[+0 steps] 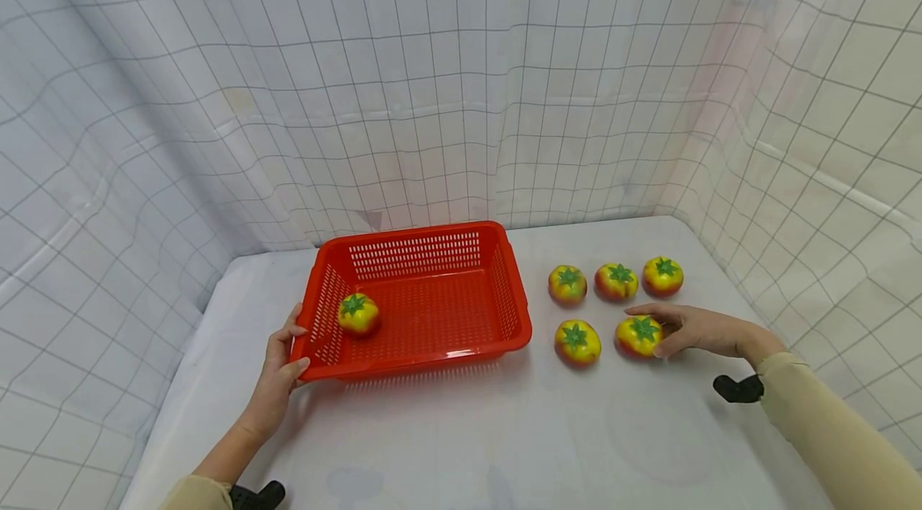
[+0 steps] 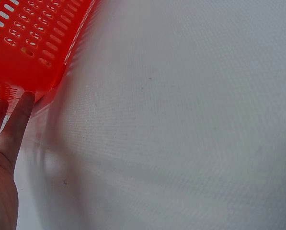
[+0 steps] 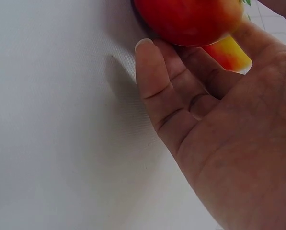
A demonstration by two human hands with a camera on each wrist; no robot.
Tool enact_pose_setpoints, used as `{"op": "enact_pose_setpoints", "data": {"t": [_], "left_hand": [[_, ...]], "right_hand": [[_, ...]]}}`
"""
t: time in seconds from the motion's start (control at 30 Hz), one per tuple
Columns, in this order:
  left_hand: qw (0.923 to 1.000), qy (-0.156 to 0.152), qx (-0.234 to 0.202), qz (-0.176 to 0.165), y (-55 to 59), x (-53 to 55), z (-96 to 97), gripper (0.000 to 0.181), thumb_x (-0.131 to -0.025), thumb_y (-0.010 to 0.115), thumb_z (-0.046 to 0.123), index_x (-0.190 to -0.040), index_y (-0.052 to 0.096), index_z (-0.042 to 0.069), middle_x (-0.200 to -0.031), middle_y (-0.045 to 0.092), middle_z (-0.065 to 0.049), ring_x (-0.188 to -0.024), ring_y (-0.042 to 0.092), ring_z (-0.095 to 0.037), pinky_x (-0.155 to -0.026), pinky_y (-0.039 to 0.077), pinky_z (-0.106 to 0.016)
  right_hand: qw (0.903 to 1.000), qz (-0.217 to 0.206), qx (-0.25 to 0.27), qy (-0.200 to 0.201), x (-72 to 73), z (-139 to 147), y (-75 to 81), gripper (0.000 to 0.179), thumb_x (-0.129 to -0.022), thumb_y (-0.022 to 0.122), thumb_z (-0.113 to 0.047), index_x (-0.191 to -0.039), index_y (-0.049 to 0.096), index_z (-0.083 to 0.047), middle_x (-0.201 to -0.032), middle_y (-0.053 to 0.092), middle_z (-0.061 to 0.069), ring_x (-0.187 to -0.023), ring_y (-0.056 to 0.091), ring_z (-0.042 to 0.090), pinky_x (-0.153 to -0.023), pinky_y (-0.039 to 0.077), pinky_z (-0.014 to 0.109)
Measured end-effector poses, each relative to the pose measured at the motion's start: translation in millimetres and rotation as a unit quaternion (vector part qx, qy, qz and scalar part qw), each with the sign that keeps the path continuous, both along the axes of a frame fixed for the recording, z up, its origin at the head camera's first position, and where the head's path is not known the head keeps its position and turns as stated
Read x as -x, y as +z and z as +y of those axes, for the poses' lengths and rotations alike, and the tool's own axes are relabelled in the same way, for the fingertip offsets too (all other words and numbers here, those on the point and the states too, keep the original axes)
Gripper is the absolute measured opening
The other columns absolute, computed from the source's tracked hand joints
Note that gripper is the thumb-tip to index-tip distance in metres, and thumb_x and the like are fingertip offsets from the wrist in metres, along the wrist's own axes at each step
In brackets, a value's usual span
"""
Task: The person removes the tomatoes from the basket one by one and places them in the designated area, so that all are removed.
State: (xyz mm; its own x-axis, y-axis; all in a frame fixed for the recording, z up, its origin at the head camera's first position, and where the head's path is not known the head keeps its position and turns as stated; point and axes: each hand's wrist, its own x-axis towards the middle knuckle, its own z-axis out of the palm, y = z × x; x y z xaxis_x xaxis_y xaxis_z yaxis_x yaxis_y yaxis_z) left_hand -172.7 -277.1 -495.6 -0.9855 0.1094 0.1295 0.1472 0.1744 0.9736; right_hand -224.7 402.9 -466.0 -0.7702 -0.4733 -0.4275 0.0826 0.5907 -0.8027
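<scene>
A red plastic basket (image 1: 425,362) with slotted walls stands on the left half of the table. My left hand (image 1: 277,370) grips its left end, thumb near the front corner and fingers over the rim; the left wrist view shows two fingers (image 2: 19,120) against the basket wall. One red-and-yellow tomato (image 1: 358,315) with a green star-shaped top lies inside, toward the left. On the right, my right hand (image 1: 695,331) holds another tomato (image 1: 638,336) between thumb and fingers, low at the table. In the right wrist view its red underside (image 3: 190,21) meets the curled fingers.
Left of the held one lies a tomato (image 1: 577,343). Behind them, three more form a row: a left tomato (image 1: 567,285), a middle tomato (image 1: 615,282) and a right tomato (image 1: 663,276). White gridded curtains (image 1: 446,94) enclose the white table (image 1: 461,446) at back and sides.
</scene>
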Motion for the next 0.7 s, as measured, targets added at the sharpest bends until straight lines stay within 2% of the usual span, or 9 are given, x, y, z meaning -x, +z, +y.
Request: {"op": "enact_pose_setpoints", "data": {"t": [0.23,0.4,0.6,0.7], "left_hand": [[1.0000,-0.004,-0.005,0.007,-0.4,0.5,0.1,0.037,-0.100,0.040,0.003,-0.133,0.030,0.016,-0.173,0.000,0.005,-0.151,0.016,-0.018,-0.088,0.053,-0.018],[0.9999,-0.005,-0.009,0.009,-0.2,0.9,0.2,0.038,-0.099,0.039,0.001,-0.133,0.030,0.016,-0.173,0.000,0.005,-0.148,0.021,-0.012,-0.088,0.053,-0.018],[0.9999,-0.005,-0.010,0.004,0.2,0.5,0.2,0.039,-0.099,0.040,0.001,-0.133,0.030,0.017,-0.172,-0.001,0.006,-0.152,0.014,-0.022,-0.089,0.053,-0.018],[0.9999,-0.006,-0.014,0.002,0.0,0.5,0.0,0.039,-0.099,0.040,0.001,-0.133,0.030,0.017,-0.172,-0.001,0.006,-0.153,0.014,-0.022,-0.089,0.053,-0.018]], "right_hand": [[0.9999,0.006,-0.010,0.002,-1.7,3.0,3.7,0.080,-0.088,0.075,-0.027,-0.158,0.038,-0.018,-0.161,0.028,0.024,-0.140,0.033,0.044,-0.106,0.042,0.048],[0.9999,0.011,-0.013,0.003,-3.5,6.4,5.5,0.081,-0.089,0.074,-0.026,-0.159,0.036,-0.016,-0.159,0.028,0.029,-0.139,0.034,0.047,-0.108,0.040,0.055],[0.9998,0.016,-0.008,0.001,-6.1,10.9,9.0,0.080,-0.091,0.074,-0.025,-0.159,0.034,-0.013,-0.153,0.037,0.026,-0.134,0.044,0.040,-0.101,0.045,0.042],[0.9999,0.016,0.003,0.000,-7.1,14.0,13.0,0.080,-0.092,0.073,-0.023,-0.159,0.032,-0.010,-0.151,0.039,0.025,-0.131,0.048,0.038,-0.097,0.049,0.035]]}}
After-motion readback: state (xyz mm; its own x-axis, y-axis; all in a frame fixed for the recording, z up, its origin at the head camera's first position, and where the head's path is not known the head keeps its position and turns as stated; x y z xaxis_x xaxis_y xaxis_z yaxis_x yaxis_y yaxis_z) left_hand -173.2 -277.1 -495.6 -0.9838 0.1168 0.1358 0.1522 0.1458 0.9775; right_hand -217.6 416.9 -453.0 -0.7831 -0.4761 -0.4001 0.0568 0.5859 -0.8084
